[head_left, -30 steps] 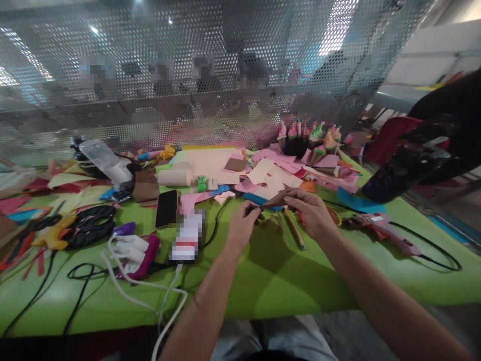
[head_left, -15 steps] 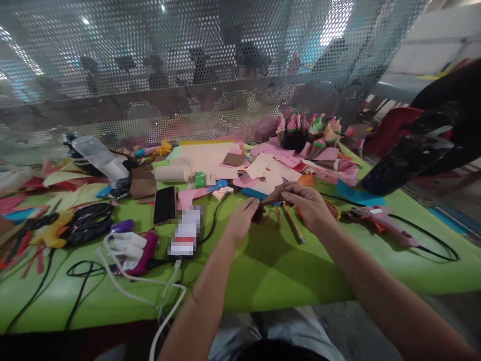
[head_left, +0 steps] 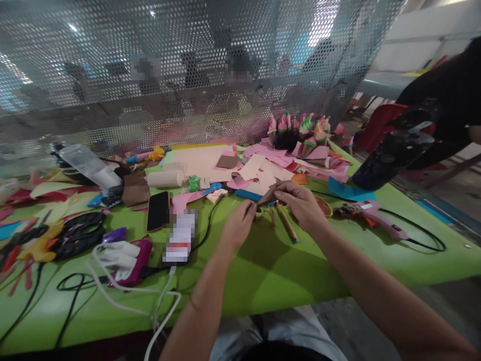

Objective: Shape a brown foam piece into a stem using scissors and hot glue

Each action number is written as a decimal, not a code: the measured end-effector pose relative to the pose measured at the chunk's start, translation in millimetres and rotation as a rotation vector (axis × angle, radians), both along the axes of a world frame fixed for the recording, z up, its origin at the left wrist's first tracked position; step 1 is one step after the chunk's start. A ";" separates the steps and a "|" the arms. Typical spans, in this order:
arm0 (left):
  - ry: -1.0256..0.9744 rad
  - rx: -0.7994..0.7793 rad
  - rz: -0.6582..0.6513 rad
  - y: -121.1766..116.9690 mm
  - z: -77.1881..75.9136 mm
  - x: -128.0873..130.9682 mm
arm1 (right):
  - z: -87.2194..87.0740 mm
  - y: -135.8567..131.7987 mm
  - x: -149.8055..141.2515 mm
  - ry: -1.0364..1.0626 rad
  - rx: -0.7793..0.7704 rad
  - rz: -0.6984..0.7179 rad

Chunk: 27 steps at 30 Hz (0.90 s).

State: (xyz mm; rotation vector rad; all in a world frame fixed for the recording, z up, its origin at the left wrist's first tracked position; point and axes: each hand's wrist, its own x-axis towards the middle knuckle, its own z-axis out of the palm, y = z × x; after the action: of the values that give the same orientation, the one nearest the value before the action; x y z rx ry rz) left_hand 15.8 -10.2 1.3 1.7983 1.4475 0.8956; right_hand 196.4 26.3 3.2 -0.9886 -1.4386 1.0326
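In the head view, a brown felt-like strip [head_left: 267, 194] is held above the green table [head_left: 285, 286], at the centre of the work. Its left end is pinched between the thumb and fingers of the left hand [head_left: 236, 223]; its broader, raised end is gripped by the curled fingers of the right hand [head_left: 300, 200]. What has just changed is slight — the left fingers, more extended half a second ago, are now bent closer round their end, so the strip seems to be under fine handling rather than being put down. Against the earliest frame, it is seen less flat, tilted up toward the right hand, and the whole scene has been shifted leftward by a turn of the head. From the strip, a yellow pencil [head_left: 287, 221] is seen at five o'clock, a pink glue gun [head_left: 387, 222] at three, ice-cream-cone figures [head_left: 306, 123] at one, and a black-screened phone [head_left: 158, 211] at nine — all left untouched. Whether anything else is hidden in the left palm cannot be told.
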 end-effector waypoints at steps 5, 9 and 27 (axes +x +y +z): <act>-0.066 -0.018 -0.015 2.5 -3.9 0.5 | 0.2 -0.5 0.7 -0.053 0.042 -0.027; -0.089 -0.020 0.006 3.8 -6.5 1.1 | -2.2 -0.1 0.5 -0.099 0.059 -0.049; -0.154 -0.041 -0.004 6.3 -10.3 -2.2 | 0.0 2.6 2.7 -0.130 0.034 -0.060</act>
State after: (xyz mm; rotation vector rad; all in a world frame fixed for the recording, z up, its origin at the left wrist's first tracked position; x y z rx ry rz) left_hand 13.6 -3.8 -9.0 1.6633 1.3543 0.9732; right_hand 199.2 28.9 3.2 -1.0844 -1.5178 0.9117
